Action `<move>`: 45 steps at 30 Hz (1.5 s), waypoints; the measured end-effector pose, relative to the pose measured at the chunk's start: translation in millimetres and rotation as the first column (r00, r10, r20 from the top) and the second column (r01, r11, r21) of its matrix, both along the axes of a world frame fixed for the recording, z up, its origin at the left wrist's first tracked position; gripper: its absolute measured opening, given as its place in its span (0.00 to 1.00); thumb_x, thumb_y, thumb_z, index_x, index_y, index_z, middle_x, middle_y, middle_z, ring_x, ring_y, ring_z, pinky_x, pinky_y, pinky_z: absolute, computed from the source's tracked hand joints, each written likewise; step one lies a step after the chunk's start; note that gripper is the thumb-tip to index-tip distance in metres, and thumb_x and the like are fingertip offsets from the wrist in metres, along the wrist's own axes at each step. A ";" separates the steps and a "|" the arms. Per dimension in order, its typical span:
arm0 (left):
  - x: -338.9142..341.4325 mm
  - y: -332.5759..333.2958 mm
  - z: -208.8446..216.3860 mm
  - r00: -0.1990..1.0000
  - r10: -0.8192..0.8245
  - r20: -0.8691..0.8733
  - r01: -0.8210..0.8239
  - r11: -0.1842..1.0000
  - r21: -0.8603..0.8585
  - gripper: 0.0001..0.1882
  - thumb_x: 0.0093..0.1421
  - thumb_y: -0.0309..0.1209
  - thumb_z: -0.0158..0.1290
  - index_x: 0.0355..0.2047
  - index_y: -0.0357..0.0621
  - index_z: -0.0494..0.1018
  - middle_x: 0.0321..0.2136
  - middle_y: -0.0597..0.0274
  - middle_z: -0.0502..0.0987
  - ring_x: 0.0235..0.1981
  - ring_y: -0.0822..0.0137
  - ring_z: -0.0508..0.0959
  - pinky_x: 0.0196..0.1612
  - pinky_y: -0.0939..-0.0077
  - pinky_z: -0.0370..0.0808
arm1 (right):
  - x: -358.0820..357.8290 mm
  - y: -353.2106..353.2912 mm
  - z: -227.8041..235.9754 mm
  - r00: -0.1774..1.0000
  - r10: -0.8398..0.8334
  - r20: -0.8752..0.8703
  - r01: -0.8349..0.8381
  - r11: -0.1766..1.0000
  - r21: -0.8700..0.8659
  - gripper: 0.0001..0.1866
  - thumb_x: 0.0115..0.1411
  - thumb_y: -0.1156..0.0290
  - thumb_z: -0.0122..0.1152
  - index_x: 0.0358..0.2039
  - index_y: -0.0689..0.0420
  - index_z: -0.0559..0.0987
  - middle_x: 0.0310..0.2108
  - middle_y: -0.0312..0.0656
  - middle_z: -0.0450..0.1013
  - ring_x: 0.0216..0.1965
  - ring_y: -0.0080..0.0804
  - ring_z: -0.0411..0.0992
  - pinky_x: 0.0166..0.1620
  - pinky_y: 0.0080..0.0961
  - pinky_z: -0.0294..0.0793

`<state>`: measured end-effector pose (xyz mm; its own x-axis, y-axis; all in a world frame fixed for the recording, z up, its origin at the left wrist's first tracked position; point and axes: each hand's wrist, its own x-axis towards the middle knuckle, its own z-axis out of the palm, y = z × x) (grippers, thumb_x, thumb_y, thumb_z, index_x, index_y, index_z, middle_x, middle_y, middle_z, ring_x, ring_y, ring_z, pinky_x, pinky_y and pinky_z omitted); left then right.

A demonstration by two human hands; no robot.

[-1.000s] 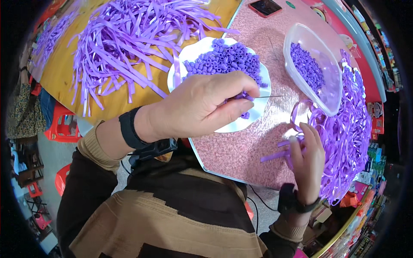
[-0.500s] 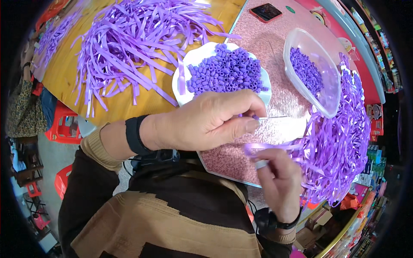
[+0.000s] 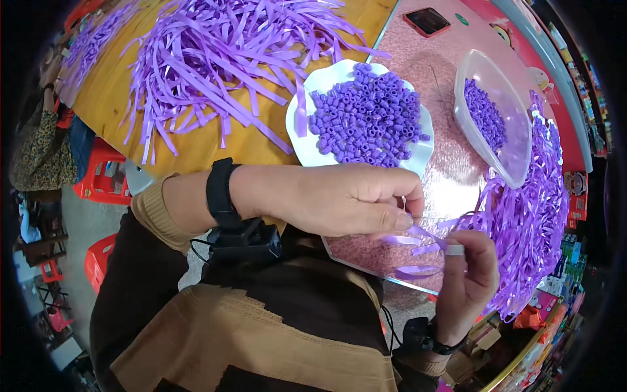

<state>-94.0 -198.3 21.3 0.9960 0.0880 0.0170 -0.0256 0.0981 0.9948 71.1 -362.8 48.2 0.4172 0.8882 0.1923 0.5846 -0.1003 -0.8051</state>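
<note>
Pinching: R grip (image 3: 469,271) ribbon (image 3: 430,236), L grip (image 3: 356,199) prob. needle (image 3: 431,217).

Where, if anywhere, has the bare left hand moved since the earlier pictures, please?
Yes; the bare left hand has moved toward the person's torso, from over the white, scalloped dish to its near edge.

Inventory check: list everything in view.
plate: one, white, centre
beads: many, purple, in plate and tub
tub: one, clear, right of plate
ribbon heaps: two, purple, upper left
ribbon bundle: one, purple, right
ribbon strips: several, purple, at the hands
phone: one, dark, upper right
wooden table: one, yellow, upper left
tabletop: one, pink, centre right
stools: at least two, red, left
co-worker: one, patterned clothing, left
shelf goods: many, mixed, right
wristbands: two, black, on wrists
left hand: one, bare, before the plate
right hand: one, white finger band, gripping a strip
</note>
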 end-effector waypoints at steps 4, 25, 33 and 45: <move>-1.1 6.9 -1.2 0.998 0.057 -0.015 -0.057 0.998 -0.018 0.09 0.65 0.32 0.42 0.41 0.40 0.63 0.24 0.72 0.67 0.25 0.82 0.66 0.28 0.85 0.64 | 12.1 -6.8 3.1 0.974 -0.216 -0.069 0.218 0.976 0.029 0.03 0.58 0.81 0.52 0.34 0.62 0.73 0.28 0.34 0.68 0.30 0.17 0.64 0.33 0.12 0.62; 0.4 11.2 -2.3 0.968 0.197 0.158 -0.183 0.978 -0.098 0.09 0.64 0.28 0.45 0.42 0.38 0.65 0.28 0.69 0.69 0.28 0.81 0.69 0.32 0.87 0.67 | -20.4 52.7 3.1 0.749 0.192 -0.635 -0.306 0.949 -0.074 0.19 0.60 0.79 0.49 0.53 0.66 0.66 0.44 0.42 0.69 0.44 0.24 0.68 0.47 0.19 0.66; -10.4 22.7 13.9 0.896 0.404 0.184 -0.443 0.836 0.323 0.08 0.61 0.28 0.49 0.40 0.40 0.67 0.28 0.66 0.71 0.28 0.79 0.73 0.30 0.84 0.69 | -16.1 75.7 0.0 0.718 0.182 -0.672 -0.196 0.979 0.056 0.08 0.56 0.81 0.57 0.37 0.64 0.74 0.31 0.33 0.72 0.30 0.14 0.67 0.33 0.09 0.64; 0.9 22.2 -8.1 0.850 0.395 0.347 -0.522 0.720 0.458 0.10 0.58 0.28 0.52 0.41 0.42 0.68 0.30 0.58 0.73 0.28 0.60 0.76 0.29 0.72 0.72 | -7.6 77.2 -5.9 0.796 0.187 -0.575 -0.253 0.967 -0.037 0.16 0.57 0.78 0.56 0.46 0.67 0.71 0.37 0.37 0.71 0.34 0.16 0.66 0.37 0.11 0.65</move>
<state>-93.1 -176.1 13.2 0.7999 0.4474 0.3999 -0.1414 -0.5072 0.8502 63.4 -285.6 42.3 0.2129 0.9702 -0.1159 0.0485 -0.1290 -0.9905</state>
